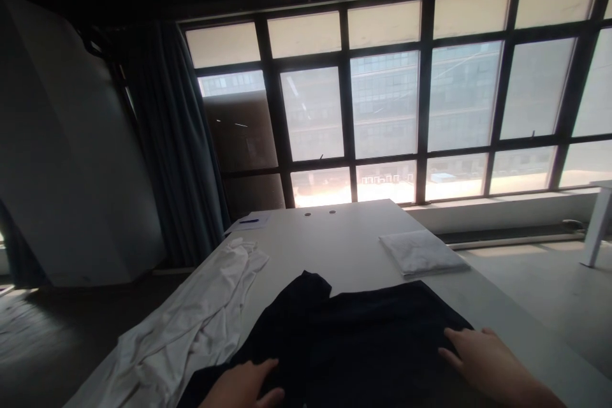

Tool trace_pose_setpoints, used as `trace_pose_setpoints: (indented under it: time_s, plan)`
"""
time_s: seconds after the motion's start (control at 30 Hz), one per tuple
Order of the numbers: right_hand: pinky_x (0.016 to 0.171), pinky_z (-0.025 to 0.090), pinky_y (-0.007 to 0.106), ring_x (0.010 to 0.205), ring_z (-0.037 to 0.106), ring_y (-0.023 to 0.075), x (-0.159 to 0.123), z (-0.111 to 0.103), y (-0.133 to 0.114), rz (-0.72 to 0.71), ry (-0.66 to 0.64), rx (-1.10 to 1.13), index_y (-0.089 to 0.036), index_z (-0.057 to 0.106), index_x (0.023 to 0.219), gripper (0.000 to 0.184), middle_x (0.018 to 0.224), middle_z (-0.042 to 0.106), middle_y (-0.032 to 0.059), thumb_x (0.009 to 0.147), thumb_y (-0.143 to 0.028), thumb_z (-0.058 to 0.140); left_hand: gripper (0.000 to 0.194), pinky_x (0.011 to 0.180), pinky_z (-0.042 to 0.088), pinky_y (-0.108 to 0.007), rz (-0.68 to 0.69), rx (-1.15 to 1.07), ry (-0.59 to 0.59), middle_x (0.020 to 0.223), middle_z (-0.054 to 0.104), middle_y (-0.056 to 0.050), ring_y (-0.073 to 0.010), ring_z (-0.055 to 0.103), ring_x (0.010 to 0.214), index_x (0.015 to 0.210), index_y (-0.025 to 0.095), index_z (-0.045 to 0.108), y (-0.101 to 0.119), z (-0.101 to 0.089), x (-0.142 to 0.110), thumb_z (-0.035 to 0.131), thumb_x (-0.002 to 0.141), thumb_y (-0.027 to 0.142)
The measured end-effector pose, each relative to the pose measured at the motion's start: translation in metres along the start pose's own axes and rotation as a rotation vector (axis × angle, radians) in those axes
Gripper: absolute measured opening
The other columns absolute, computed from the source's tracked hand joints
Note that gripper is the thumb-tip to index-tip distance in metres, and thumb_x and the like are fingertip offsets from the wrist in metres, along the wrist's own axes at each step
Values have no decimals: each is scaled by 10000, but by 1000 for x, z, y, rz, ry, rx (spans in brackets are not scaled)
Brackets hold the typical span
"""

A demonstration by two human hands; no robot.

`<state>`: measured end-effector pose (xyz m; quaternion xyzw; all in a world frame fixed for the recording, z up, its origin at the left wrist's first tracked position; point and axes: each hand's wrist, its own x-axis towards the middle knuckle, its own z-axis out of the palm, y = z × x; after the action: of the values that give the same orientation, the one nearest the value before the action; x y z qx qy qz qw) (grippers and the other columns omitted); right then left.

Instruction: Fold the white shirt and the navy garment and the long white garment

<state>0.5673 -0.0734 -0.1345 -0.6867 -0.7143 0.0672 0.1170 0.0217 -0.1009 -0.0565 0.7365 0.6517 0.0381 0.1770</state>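
A dark garment (354,331) lies spread on the white table (335,236) in front of me. My left hand (246,386) rests on its near left part, fingers together and lying flat. My right hand (482,360) lies flat on the garment's right edge with fingers stretched out. Neither hand holds anything. A sleeve or corner of the dark garment sticks up toward the table's middle.
A crumpled white cloth (191,325) lies along the table's left edge. A folded white cloth (421,252) sits at the right. A paper with a blue pen (248,222) lies at the far left corner. Large windows (392,102) and a curtain (176,140) stand behind.
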Motion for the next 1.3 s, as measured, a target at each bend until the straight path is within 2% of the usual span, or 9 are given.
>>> trace_pose_setpoints:
  time_s: [0.07,0.17,0.27,0.37,0.43,0.5,0.77,1.1,1.3]
  plan:
    - [755,515,575,855,706,419,10,-12,-43,-57,-17,-1,-313,736,971,399,885,746,153,791,-613,543,500,979,496,-428,41,-13,70,1161,765,-60,-337,693,1109,1263,331,705,14,-13,23,650,815,545]
    - [760,501,401,930,700,309,29,-19,-122,-216,18,77,-269,667,1071,340,988,732,97,911,-484,458,428,829,529,-334,54,-156,170,926,777,-50,-261,739,862,1223,247,696,32,-22,77,573,897,495]
    - [780,472,373,884,685,275,55,-16,-197,-330,-51,203,-226,652,1002,266,996,711,90,903,-434,520,412,700,539,-277,-51,-275,259,1122,746,-77,-163,712,655,1280,183,620,42,-13,128,481,965,409]
    - [835,465,381,965,665,288,90,-3,-252,-305,-79,325,-221,656,999,271,1017,707,82,859,-449,614,391,853,540,-288,-132,-262,369,1357,644,-140,-193,732,957,1318,142,573,41,9,153,430,983,284]
    - [821,474,362,965,663,271,114,13,-277,-231,-78,376,-201,651,973,238,1003,705,82,888,-413,582,392,1018,471,-293,-162,-242,443,1411,611,-135,-209,627,1235,1340,146,552,38,24,158,416,979,222]
    - [794,488,335,903,670,234,131,31,-295,-146,-64,437,-194,636,1010,207,954,706,63,926,-340,516,407,1071,432,-301,-179,-220,485,1406,618,-124,-215,570,1315,1364,157,530,35,36,159,427,974,216]
    - [915,492,310,1010,651,227,125,85,-305,29,157,615,-204,613,994,203,1092,670,94,873,-144,461,532,1079,412,-291,-268,-157,534,1476,536,-196,-240,522,1367,1455,71,406,22,52,175,476,954,236]
    - [970,489,315,1133,646,267,135,97,-300,146,193,669,-111,545,1302,464,1282,607,180,844,-180,518,521,1065,416,-320,-328,-246,442,1392,594,-240,-298,560,1322,1390,15,506,3,47,181,522,948,291]
    - [1105,425,314,1305,562,255,136,99,-299,124,132,745,-147,504,1367,566,1360,584,150,804,-135,550,309,832,512,-271,-267,-433,327,1025,773,-114,-238,740,973,1188,138,645,-1,43,181,552,937,293]
